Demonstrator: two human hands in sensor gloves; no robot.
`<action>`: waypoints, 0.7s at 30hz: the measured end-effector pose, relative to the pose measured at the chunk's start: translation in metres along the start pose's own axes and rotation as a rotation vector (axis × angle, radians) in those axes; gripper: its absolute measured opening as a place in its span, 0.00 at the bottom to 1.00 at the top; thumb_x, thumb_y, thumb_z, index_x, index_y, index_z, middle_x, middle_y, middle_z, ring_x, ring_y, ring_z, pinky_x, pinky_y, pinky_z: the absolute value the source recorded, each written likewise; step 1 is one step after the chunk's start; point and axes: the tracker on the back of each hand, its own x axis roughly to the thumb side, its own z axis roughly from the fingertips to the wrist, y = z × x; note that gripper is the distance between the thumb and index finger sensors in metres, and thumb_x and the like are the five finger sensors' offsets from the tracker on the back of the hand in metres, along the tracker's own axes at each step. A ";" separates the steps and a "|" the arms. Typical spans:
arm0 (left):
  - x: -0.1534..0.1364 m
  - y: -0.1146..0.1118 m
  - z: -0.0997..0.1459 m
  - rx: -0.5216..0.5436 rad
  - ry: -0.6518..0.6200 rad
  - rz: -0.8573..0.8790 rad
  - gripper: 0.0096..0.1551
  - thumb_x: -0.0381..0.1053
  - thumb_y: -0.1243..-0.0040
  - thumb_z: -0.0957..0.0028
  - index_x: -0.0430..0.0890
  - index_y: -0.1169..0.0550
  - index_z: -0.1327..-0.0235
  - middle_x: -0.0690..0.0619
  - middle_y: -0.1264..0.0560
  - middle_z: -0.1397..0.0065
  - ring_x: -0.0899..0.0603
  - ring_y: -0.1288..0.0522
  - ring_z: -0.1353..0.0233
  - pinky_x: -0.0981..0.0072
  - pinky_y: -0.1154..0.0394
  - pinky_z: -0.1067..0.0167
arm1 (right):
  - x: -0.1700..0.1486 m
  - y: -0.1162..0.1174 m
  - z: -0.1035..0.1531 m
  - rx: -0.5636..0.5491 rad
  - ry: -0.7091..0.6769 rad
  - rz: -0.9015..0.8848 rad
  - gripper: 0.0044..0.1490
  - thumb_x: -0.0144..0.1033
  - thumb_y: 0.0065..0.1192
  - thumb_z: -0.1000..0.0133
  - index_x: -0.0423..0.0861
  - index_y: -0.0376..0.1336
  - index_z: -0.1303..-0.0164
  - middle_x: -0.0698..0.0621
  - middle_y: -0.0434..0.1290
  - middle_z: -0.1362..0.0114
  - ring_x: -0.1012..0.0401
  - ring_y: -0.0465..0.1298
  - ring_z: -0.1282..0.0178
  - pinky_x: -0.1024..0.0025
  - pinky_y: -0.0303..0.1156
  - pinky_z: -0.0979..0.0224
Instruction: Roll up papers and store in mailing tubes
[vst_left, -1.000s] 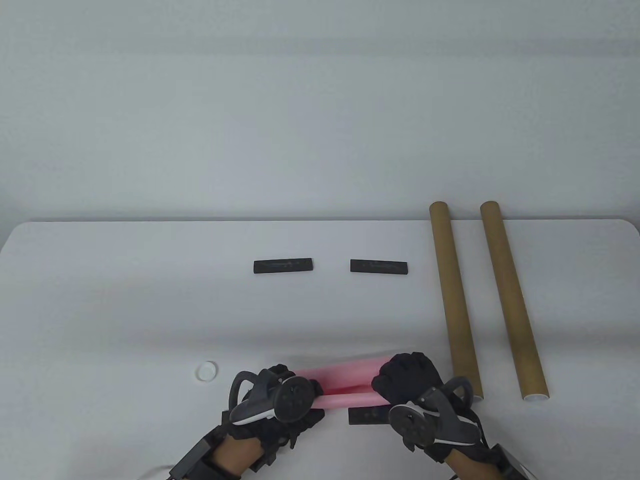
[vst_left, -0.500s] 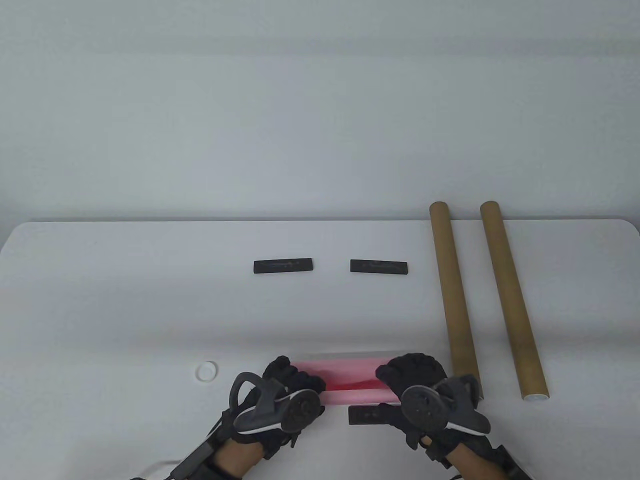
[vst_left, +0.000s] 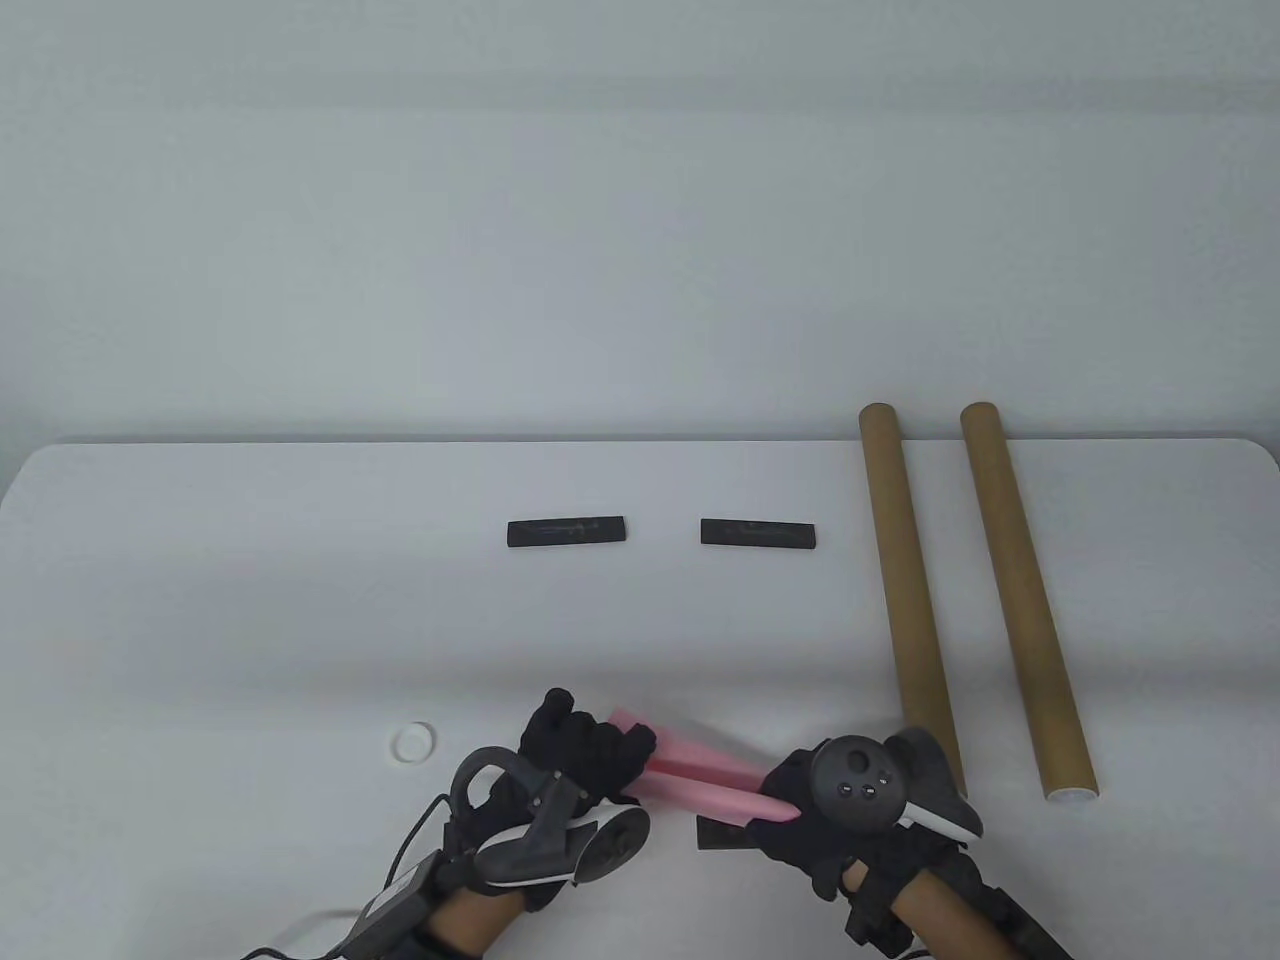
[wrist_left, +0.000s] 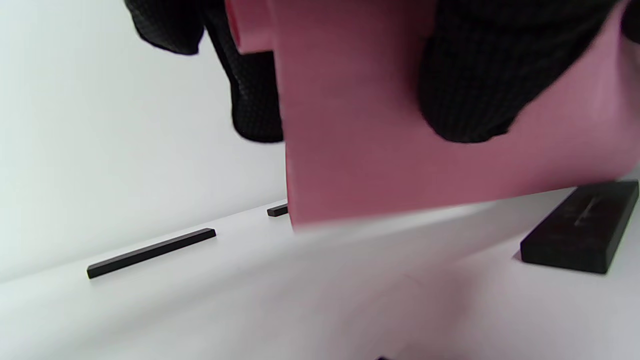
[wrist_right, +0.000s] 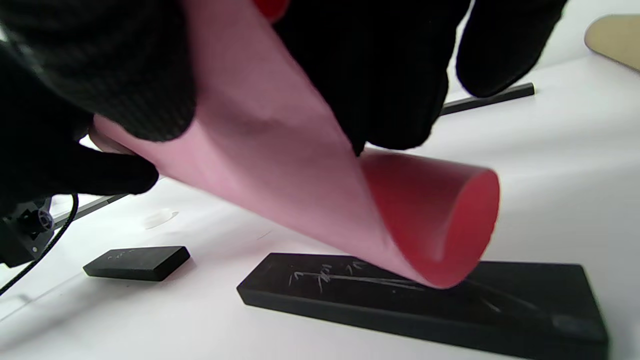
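A plain wall (vst_left: 640, 200) fills the upper half of the table view, pale grey-white with a faint bluish cast and no marks or fixtures on it. Below it stands a white desk (vst_left: 250, 600) with rounded far corners (both show in that view), its far edge running straight across against the wall. The light is soft and even, throwing only faint, blurred shadows onto the matte desk top. In the left wrist view the same wall (wrist_left: 100, 125) meets the desk (wrist_left: 200, 310) along a slanted line.
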 end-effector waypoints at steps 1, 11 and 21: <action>-0.002 -0.001 -0.001 -0.016 0.008 0.037 0.31 0.67 0.28 0.63 0.58 0.21 0.45 0.62 0.14 0.55 0.53 0.12 0.50 0.44 0.29 0.29 | 0.002 0.000 0.001 -0.029 -0.007 0.042 0.38 0.60 0.74 0.51 0.43 0.76 0.42 0.42 0.78 0.34 0.38 0.76 0.32 0.30 0.66 0.30; -0.015 -0.013 0.000 -0.126 0.052 0.228 0.34 0.71 0.33 0.63 0.58 0.20 0.44 0.59 0.14 0.51 0.50 0.13 0.46 0.44 0.30 0.28 | 0.014 -0.004 0.006 -0.164 -0.096 0.241 0.30 0.56 0.74 0.49 0.49 0.76 0.45 0.47 0.79 0.35 0.43 0.77 0.30 0.30 0.65 0.25; -0.009 0.000 0.000 0.005 0.009 0.061 0.30 0.69 0.33 0.61 0.58 0.19 0.48 0.62 0.14 0.58 0.52 0.13 0.51 0.46 0.29 0.30 | 0.005 -0.001 0.004 -0.123 -0.058 0.165 0.47 0.66 0.72 0.53 0.44 0.71 0.33 0.42 0.73 0.27 0.37 0.72 0.26 0.28 0.63 0.27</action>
